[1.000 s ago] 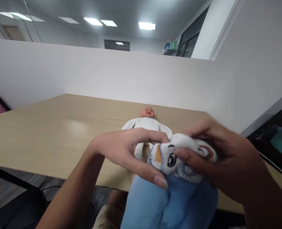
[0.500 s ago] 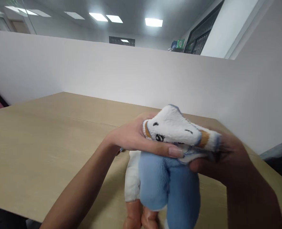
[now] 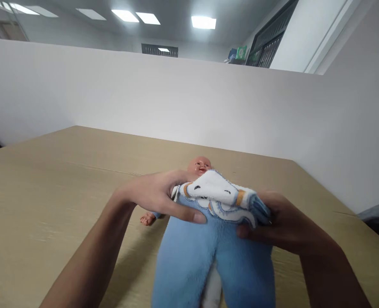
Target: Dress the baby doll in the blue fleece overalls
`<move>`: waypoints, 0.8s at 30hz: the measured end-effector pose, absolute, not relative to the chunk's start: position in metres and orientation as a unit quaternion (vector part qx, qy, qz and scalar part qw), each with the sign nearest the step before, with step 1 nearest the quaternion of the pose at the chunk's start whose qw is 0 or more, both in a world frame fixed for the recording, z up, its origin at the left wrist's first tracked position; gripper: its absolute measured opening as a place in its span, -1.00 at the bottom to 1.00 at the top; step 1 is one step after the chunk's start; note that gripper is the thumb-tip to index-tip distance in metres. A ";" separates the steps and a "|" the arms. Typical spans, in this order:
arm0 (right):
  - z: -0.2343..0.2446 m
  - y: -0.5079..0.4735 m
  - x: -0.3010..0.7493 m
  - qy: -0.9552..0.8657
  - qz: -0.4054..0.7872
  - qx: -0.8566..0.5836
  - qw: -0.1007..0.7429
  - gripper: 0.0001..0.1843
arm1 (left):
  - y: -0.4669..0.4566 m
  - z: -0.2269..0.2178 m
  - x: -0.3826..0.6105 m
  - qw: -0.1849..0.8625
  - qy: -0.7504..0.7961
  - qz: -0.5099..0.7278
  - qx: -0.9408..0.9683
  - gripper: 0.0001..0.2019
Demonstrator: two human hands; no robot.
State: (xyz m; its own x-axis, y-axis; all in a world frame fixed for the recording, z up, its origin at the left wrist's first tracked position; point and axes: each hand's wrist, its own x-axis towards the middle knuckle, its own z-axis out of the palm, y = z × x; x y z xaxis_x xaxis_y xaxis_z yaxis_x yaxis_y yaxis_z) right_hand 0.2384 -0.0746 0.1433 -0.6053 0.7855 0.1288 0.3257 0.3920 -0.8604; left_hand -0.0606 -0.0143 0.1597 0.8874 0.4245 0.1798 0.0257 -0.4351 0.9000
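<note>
- Head view, item one: garment (image 3: pixel 208 261), blue fleece with two legs and a white embroidered band (image 3: pixel 215 191) along its top edge. It is held just above the table and draped over the doll, legs pointing toward the person.
- Left hand (image 3: pixel 154 197): fingers curled round the band's left end, thumb laid across the blue fleece, gripping.
- Right hand (image 3: pixel 282 224): fingers closed on the band's right end, thumb pressed on the blue fleece, gripping.
- Doll (image 3: pixel 199 164): lies on its back on the table, head toward the partition. Only the head and one small hand (image 3: pixel 147 219) show. The body is hidden under the garment.
- White cloth (image 3: pixel 212 291): a strip shows between the garment's legs, low in the frame.
- Progress, as judged: the garment is lined up along the doll, band just below the chin. It looks laid over rather than pulled on. Whether the doll's legs are inside cannot be told, so the dressing seems largely left to do.
- Table (image 3: pixel 48 192): pale wood grain, with one seam running across.
- Room: a white partition (image 3: pixel 144 94) stands behind the table, with ceiling lights (image 3: pixel 204 21) above and a dark window frame (image 3: pixel 266 42) at upper right.
</note>
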 end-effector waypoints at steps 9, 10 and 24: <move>0.143 -0.064 0.222 -0.823 0.415 -0.342 0.182 -0.07 | -0.019 0.153 -0.045 0.428 0.161 0.280 0.844 -0.79; 0.141 -0.065 0.222 -0.816 0.423 -0.343 0.192 -0.09 | -0.021 0.152 -0.046 0.427 0.176 0.266 0.847 -0.74; 0.135 -0.063 0.225 -0.759 0.578 -0.247 0.170 -0.25 | -0.011 0.144 -0.055 0.511 0.157 0.317 0.783 -0.73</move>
State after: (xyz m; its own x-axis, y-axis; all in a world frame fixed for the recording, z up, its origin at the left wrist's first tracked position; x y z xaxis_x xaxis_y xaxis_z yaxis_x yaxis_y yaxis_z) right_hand 0.2248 -0.0629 0.1352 -0.8202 0.5714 -0.0286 0.1791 0.2089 -0.9614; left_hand -0.0550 -0.0107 0.1440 0.7496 0.5702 0.3362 -0.0778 -0.4286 0.9001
